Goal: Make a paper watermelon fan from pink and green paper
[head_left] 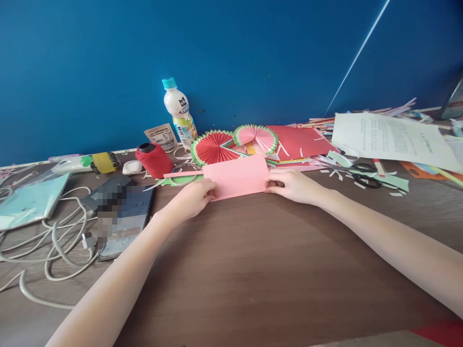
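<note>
Between my two hands is a pink sheet of paper point(237, 178), tilted up from the table at the middle of the view. My left hand point(199, 195) pinches its lower left corner. At the lower right corner, my right hand point(289, 185) grips the paper between thumb and fingers. Right behind the sheet lie two pleated paper fans: a red one point(217, 147) with a green-and-white edge, and a pink one point(256, 137) edged the same way. The sheet covers part of the red fan.
A spool of red thread point(155, 161) and a plastic bottle point(179, 113) stand behind my left hand. Cables point(54, 241) and a phone point(126, 224) lie at left. Black-handled scissors point(365, 174), paper scraps, red paper point(296, 140) and a printed sheet point(390, 140) are at right. A blue wall point(253, 58) bounds the back.
</note>
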